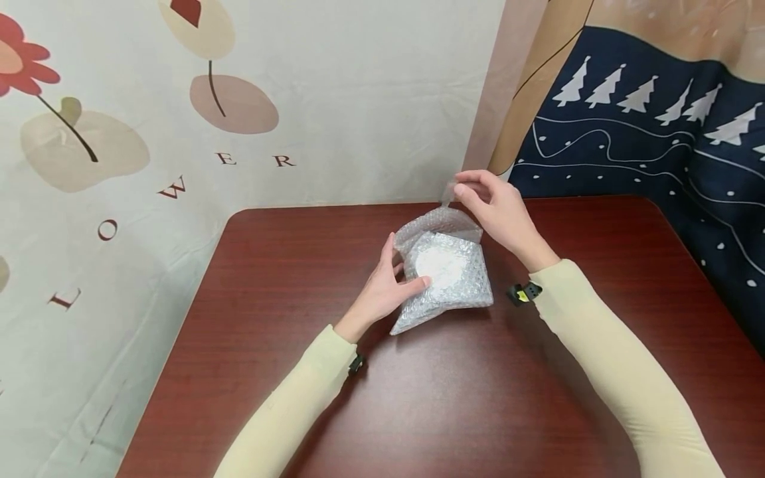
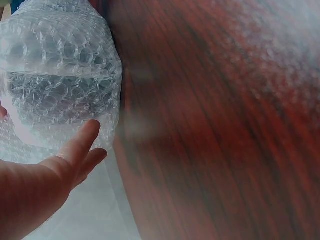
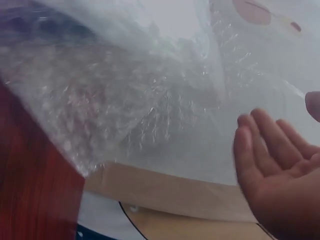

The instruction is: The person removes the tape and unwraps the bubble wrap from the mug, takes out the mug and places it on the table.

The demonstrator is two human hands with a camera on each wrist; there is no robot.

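A clear bubble-wrap pouch stands tilted on the table, its open upper flap rising toward the wall. Bright glare hides what lies inside it. My left hand holds the pouch by its left side, thumb across the front and fingers along the side and behind. In the left wrist view the bubbles show close beyond the fingertips. By a thin upright strip of the flap is my right hand, its thumb and fingers apart. From the right wrist, the fingers of that hand are loosely extended beside the film.
The dark red-brown table ends at a pale wall covering with printed flowers and letters. A navy cloth with white trees hangs at the back right. Dark wrist devices sit at both cuffs.
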